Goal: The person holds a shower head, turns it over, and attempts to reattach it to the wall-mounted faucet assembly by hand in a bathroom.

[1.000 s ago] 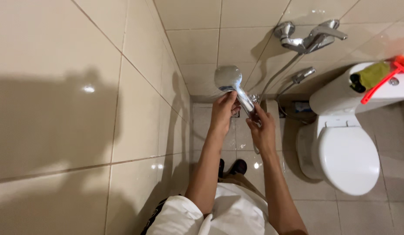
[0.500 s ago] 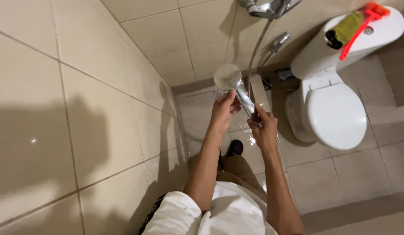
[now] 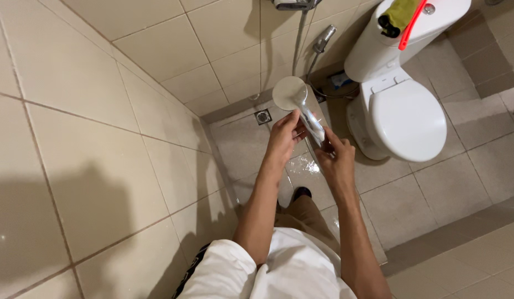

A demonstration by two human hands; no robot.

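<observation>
Bright overhead light, glossy tile glare, wall shadow.

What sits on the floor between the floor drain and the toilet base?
In the head view, the shower head, held by the left hand and right hand, crosses between floor drain and toilet.

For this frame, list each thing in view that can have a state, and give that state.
shower head: off its wall mount, held in both hands, no water visible
left hand: gripping the handle just below the head
right hand: gripping the handle's lower end
toilet lid: closed
floor: wet, glistening
floor drain: grate in place
</observation>
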